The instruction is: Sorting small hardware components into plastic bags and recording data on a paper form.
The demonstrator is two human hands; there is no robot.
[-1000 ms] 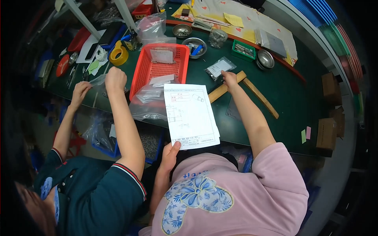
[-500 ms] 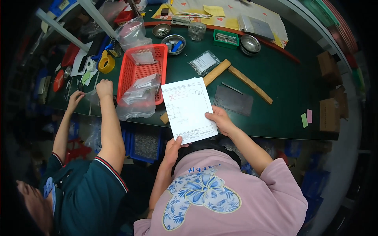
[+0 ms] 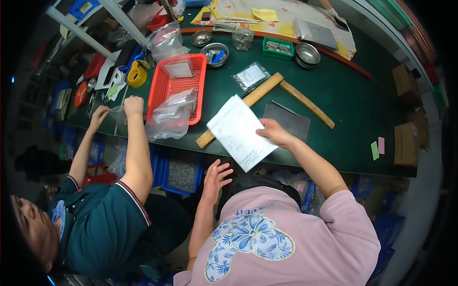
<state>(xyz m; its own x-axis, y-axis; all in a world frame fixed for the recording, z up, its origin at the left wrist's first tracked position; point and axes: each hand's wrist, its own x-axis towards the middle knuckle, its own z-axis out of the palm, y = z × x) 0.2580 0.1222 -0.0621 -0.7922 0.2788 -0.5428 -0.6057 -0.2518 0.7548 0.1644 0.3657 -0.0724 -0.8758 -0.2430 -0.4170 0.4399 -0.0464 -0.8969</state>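
A small stack of white printed sheets (image 3: 241,133) is pinched along its right edge by my right hand (image 3: 274,134), tilted above the front edge of the green table. My left hand (image 3: 216,178) is off the paper, palm up with fingers spread, just below and left of the sheets. Behind the papers lies a wooden bar (image 3: 261,90), partly covered by them. A second wooden bar (image 3: 307,105) meets it at an angle. Beside my right hand, a dark flat sheet (image 3: 291,120) rests on the table with a thin metal strip (image 3: 284,107) at its top edge.
A red plastic basket (image 3: 158,81) holding clear bags stands left. Beside it, a co-worker's hands (image 3: 134,106) handle a clear bag. Metal bowls (image 3: 307,54), a green tray (image 3: 278,55) of small parts and a bagged packet (image 3: 250,76) lie farther back. Cardboard boxes (image 3: 406,143) stand right.
My left hand has let go of the sheets and opened. In my right hand the stack has turned and tilted, its lower end swinging right.
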